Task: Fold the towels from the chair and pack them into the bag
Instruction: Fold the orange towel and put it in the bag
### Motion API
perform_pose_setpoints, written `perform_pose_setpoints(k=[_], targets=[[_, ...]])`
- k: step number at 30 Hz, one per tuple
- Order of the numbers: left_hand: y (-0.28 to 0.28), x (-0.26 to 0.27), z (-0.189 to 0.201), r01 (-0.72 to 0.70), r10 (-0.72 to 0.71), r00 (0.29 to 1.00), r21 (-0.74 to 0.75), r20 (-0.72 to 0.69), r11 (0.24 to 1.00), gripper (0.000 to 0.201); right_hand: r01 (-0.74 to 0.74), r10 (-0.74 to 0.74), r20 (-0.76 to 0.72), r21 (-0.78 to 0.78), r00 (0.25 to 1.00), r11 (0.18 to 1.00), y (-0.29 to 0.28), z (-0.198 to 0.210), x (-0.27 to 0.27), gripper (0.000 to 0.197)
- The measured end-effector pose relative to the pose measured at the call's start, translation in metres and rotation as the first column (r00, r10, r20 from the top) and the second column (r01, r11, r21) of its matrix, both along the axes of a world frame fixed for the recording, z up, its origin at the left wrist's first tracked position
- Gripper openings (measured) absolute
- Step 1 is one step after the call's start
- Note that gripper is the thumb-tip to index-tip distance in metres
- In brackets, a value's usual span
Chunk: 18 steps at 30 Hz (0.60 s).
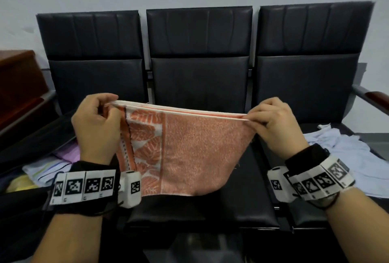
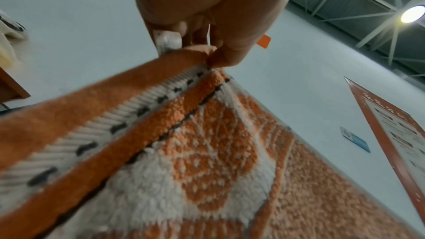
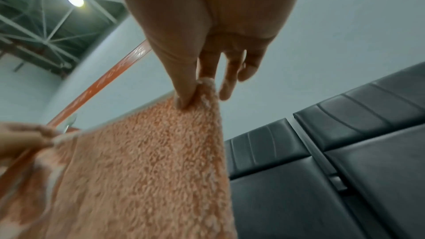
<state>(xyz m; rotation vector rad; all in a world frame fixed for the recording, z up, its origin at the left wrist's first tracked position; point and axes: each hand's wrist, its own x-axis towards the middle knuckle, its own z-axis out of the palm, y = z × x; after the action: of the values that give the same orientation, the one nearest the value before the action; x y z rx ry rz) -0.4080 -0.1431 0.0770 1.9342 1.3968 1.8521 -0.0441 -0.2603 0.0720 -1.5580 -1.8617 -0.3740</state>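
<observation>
An orange towel (image 1: 189, 153) with a white leaf pattern hangs doubled over in the air above the middle black chair seat (image 1: 248, 195). My left hand (image 1: 95, 123) pinches its top left corner, and my right hand (image 1: 273, 123) pinches its top right corner. The top edge is stretched taut between them. In the left wrist view the fingers pinch the orange towel (image 2: 207, 152) at its striped border. In the right wrist view thumb and finger pinch the orange towel (image 3: 149, 161) at its corner. An open dark bag (image 1: 31, 149) at the left holds several folded cloths (image 1: 48, 168).
A crumpled pale blue towel (image 1: 347, 151) lies on the right chair seat. Three black chair backs (image 1: 200, 52) stand against a grey wall. A brown wooden cabinet (image 1: 19, 81) is at the far left, a chair armrest (image 1: 370, 98) at the far right.
</observation>
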Motion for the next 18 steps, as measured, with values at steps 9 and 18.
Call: perform_pose_setpoints(k=[9, 18], targets=[[-0.015, -0.006, 0.007, 0.022, -0.021, 0.994, -0.008, 0.111, 1.0, 0.026, -0.088, 0.175, -0.557, 0.18, 0.812, 0.98, -0.011, 0.024, 0.004, 0.011], [0.024, 0.015, -0.012, 0.051, -0.056, 0.998, -0.312, -0.007, 0.949, 0.019, 0.045, -0.073, -0.556, -0.064, 0.828, 0.997, 0.028, 0.005, 0.023, 0.025]])
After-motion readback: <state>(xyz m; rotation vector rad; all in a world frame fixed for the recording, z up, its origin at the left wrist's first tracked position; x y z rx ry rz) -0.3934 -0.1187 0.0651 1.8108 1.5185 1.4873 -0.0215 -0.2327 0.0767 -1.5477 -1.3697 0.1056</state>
